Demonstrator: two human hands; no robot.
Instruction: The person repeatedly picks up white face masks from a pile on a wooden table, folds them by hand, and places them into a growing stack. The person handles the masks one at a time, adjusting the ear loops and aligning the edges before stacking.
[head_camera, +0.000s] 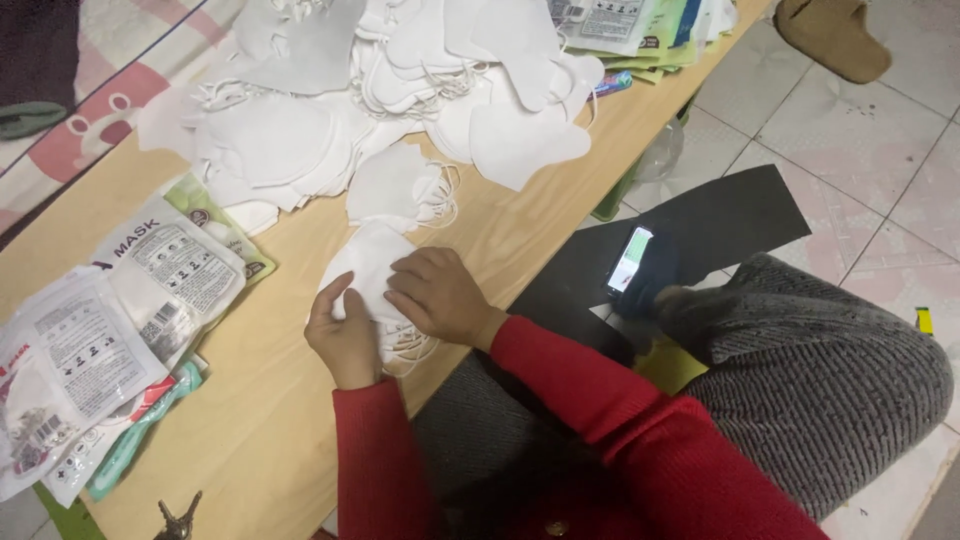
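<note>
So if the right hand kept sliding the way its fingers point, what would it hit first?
The right hand points left across the white mask it presses. Past the mask's edge is bare wooden table, then probably the packaged masks.

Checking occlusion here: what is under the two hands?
A white mask lies flat on the table, pressed by the left hand and right hand. Its lower part is covered; loops poke out.

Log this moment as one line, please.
left hand: holds white mask edge | right hand: pressing on it | site: wooden table | nearby: mask pile, sealed packets
</note>
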